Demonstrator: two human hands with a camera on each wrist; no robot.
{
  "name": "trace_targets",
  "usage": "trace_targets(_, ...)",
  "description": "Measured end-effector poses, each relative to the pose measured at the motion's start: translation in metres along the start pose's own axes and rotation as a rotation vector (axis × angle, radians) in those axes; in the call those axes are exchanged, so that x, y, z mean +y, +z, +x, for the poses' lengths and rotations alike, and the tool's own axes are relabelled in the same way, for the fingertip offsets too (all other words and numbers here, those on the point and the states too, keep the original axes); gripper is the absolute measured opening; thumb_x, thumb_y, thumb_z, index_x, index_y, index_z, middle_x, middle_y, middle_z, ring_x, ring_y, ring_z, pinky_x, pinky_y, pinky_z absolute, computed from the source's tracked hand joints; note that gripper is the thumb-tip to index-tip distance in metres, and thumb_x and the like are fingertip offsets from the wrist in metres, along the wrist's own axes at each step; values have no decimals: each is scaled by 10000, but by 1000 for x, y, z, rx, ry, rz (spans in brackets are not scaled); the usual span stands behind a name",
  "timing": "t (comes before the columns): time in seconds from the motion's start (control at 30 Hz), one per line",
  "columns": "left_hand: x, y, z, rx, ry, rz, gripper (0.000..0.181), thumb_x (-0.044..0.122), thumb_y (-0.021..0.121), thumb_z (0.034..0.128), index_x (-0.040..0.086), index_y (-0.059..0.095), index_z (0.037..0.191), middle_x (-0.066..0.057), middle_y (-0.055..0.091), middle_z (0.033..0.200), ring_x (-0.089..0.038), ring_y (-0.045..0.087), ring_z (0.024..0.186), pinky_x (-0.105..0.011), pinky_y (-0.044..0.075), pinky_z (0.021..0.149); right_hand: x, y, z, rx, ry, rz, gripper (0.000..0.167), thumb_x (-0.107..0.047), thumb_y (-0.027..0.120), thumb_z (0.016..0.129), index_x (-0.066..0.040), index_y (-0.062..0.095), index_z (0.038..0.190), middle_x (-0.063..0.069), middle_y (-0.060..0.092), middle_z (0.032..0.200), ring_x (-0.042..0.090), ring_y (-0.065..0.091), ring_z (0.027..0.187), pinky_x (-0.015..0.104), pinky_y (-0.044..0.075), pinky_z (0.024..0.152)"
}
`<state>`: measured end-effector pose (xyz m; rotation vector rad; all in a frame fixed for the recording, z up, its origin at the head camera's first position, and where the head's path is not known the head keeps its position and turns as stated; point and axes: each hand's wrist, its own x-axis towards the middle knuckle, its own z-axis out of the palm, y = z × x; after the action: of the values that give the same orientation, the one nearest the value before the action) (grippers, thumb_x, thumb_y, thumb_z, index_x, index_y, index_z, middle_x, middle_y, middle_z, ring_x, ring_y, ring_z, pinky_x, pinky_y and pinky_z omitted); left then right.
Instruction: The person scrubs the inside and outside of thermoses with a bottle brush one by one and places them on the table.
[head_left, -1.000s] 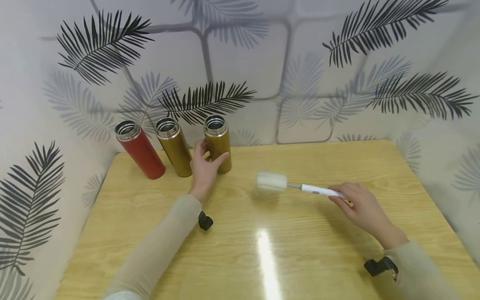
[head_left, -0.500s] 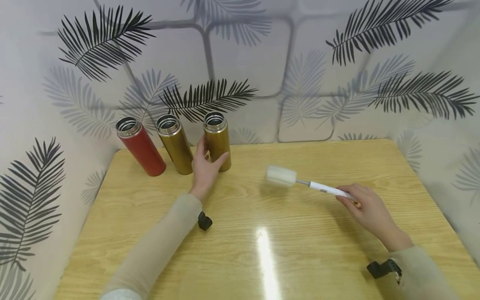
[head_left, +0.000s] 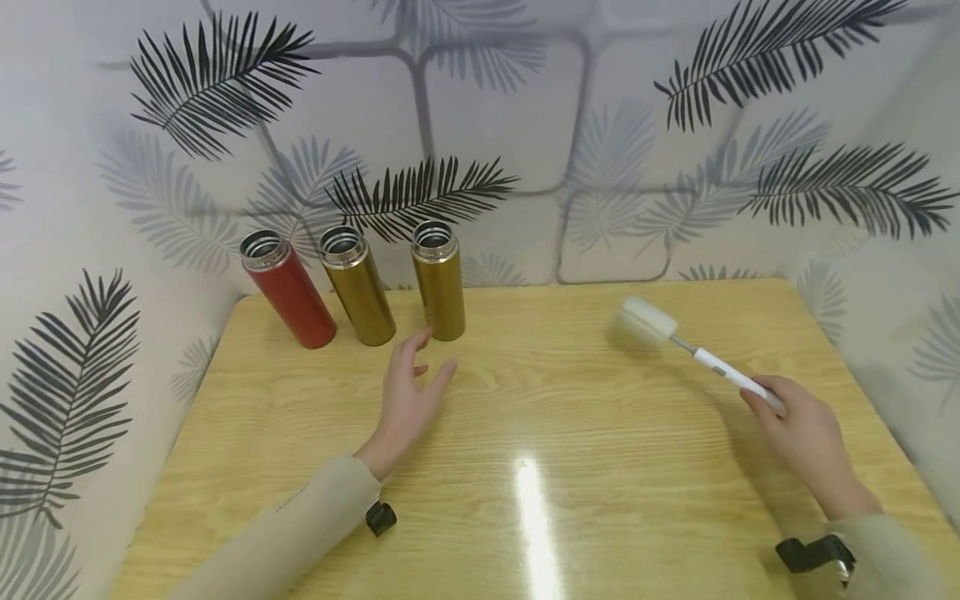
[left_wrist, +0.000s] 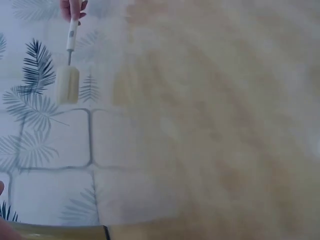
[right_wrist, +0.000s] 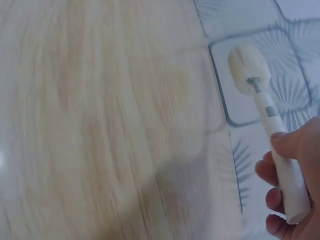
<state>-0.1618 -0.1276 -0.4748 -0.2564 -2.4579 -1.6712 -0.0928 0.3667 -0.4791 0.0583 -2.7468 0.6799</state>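
My right hand (head_left: 806, 429) grips the white handle of a bottle brush (head_left: 718, 367) with a cream sponge head, held over the right side of the table. In the right wrist view, thumb and fingers wrap round the handle of the same bottle brush (right_wrist: 280, 145). My left hand (head_left: 408, 400) is apart from the bottles, fingers spread and holding nothing, just in front of the right gold bottle (head_left: 441, 287). Left of that bottle stand another gold bottle (head_left: 360, 292) and a red bottle (head_left: 292, 292). All three bottles are upright with uncovered steel mouths.
The bottles stand in a row at the back left of the wooden table (head_left: 600, 483), close to the leaf-patterned wall covering (head_left: 495, 108). A bright reflection lies on the tabletop near the middle. Each wrist carries a small black device.
My left hand has let go of the right gold bottle and drawn back toward me. My right hand has moved right and toward me with the bottle brush, whose head now points more away.
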Motion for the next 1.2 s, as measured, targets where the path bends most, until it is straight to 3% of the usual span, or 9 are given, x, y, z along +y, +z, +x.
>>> trace_targets(0.13,-9,-7,-8,-61,-14,35,561,250,678,1034,18,475,1503,-179,487,1493,-338,464,1391,-519,492,1062,20,-11,-9,-20,130,-2,322,-198,629,1048,75,664,1216,244,694,935,206,486,653,319,370,536)
trace_targets(0.3,-19,-18,-12,-124,22,77,497,204,668,1037,17,521,1474,-171,537,1468,-326,502,1359,-529,501,1047,43,-16,-17,9,238,-29,363,-215,588,1056,108,648,1211,283,681,933,209,500,646,321,373,528)
trace_targets(0.47,-27,-26,-16,-145,26,115,491,172,669,1032,-4,526,1467,-205,537,1452,-368,510,1337,-548,509,1022,55,-19,-27,-56,321,-87,418,-267,540,1067,112,633,1216,279,684,911,261,551,647,354,391,514)
trace_targets(0.7,-25,-38,-12,-115,11,136,467,150,665,1032,-12,535,1449,-219,544,1419,-367,516,1323,-548,506,1030,48,-18,-30,-186,314,-144,450,-303,551,1065,121,648,1182,119,657,768,217,502,590,357,380,477)
trace_targets(0.87,-26,-44,-14,-104,32,248,455,148,669,1026,-23,544,1429,-251,538,1380,-407,539,1249,-548,501,1016,41,-7,-24,-182,245,-133,391,-253,595,1045,121,635,1152,200,703,851,177,504,588,343,386,494)
trace_targets(1.07,-31,-45,-16,-118,75,361,507,194,649,1037,-20,496,1471,-287,472,1458,-445,476,1346,-596,424,1104,36,-5,-17,-227,240,-141,419,-291,589,1050,113,622,1159,229,713,906,175,534,611,341,401,489)
trace_targets(1.2,-31,-51,-11,-105,72,374,603,216,637,1046,-24,390,1542,-278,426,1507,-431,419,1404,-585,383,1146,34,-6,-16,-237,253,-146,517,-371,555,1063,128,604,1191,255,695,942,282,609,692,379,447,508)
